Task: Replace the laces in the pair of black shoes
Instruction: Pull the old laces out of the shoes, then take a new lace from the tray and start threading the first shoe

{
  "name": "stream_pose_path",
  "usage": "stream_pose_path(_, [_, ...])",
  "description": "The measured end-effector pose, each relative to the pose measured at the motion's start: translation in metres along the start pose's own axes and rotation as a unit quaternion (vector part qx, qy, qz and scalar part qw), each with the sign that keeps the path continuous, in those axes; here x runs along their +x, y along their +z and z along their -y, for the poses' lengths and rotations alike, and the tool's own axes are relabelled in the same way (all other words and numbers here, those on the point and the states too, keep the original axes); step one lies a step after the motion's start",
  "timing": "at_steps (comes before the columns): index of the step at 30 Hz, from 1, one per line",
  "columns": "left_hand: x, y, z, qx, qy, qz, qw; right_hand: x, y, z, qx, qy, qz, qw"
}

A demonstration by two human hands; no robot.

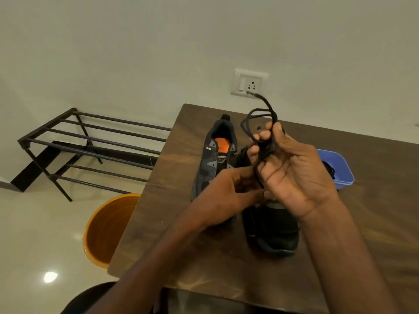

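Lace [260, 116] end points up, seemingly.

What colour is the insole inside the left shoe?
Orange; the insole shows best in the head view, inside the dark lace-less shoe.

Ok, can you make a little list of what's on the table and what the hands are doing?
table: brown wood
shoes: two black, left shoe without lace, right shoe
right hand: holds a looped black lace
left hand: pinches the lace lower down
blue tub: on the table, something black inside
orange bucket: on the floor
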State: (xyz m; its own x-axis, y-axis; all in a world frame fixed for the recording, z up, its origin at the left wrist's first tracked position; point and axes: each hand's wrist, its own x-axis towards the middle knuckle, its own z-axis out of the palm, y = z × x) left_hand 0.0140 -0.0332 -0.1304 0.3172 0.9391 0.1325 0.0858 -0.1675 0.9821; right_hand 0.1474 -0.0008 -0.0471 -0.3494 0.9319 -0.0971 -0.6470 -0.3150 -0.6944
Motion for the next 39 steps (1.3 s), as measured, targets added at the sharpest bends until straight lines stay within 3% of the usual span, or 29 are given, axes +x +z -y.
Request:
stream_pose_path(3, [-0.003,-0.021,0.002,-0.002,0.0,-0.031,1.0,0.001,0.001,0.002,-0.135,-0.024,-0.037,0.99])
stream_pose_path(5, [-0.009,-0.044,0.001,-0.032,-0.026,-0.087,0.995,0.0,0.003,0.002,-0.278,-0.025,-0.053,0.959])
stream_pose_path(8, [-0.017,-0.081,-0.009,-0.186,-0.055,-0.163,0.967,0.0,0.009,-0.005,-0.577,-0.061,-0.064,0.812])
stream_pose_path(9, [-0.018,-0.092,-0.016,-0.232,-0.052,-0.168,0.957,0.001,0.013,-0.01,-0.627,-0.07,-0.051,0.775])
stream_pose_path(10, [-0.021,-0.102,-0.024,-0.27,-0.047,-0.163,0.948,0.002,0.02,-0.019,-0.643,-0.069,-0.03,0.762])
stream_pose_path(11, [-0.022,-0.111,-0.033,-0.289,-0.047,-0.154,0.944,0.004,0.027,-0.028,-0.633,-0.061,-0.003,0.772])
stream_pose_path(14, [-0.03,-0.142,-0.06,-0.224,-0.049,-0.159,0.96,0.005,0.058,-0.058,-0.447,0.067,0.065,0.889])
stream_pose_path(15, [-0.036,-0.157,-0.07,-0.183,-0.049,-0.175,0.966,0.005,0.07,-0.068,-0.389,0.104,0.085,0.911])
stream_pose_path(19, [-0.067,-0.217,-0.106,-0.062,-0.022,-0.235,0.97,0.026,0.118,-0.104,-0.32,0.096,0.114,0.936])
stream_pose_path(22, [-0.097,-0.256,-0.121,-0.012,0.028,-0.301,0.953,0.048,0.165,-0.141,-0.266,0.08,0.111,0.954])
stream_pose_path(24, [-0.113,-0.272,-0.116,0.016,0.042,-0.35,0.936,0.061,0.183,-0.168,-0.295,0.056,0.118,0.946])
stream_pose_path(28, [-0.154,-0.281,-0.045,0.021,-0.032,-0.41,0.911,0.081,0.171,-0.239,-0.491,0.019,0.124,0.862])
stream_pose_path(34, [-0.208,-0.252,0.093,-0.079,-0.193,-0.457,0.865,0.098,0.099,-0.333,-0.734,0.039,0.167,0.657])
stream_pose_path(37, [-0.22,-0.243,0.146,-0.071,-0.257,-0.463,0.845,0.107,0.079,-0.366,-0.797,0.075,0.202,0.564])
stream_pose_path(39, [-0.226,-0.24,0.171,-0.006,-0.312,-0.432,0.847,0.108,0.075,-0.376,-0.826,0.118,0.237,0.497])
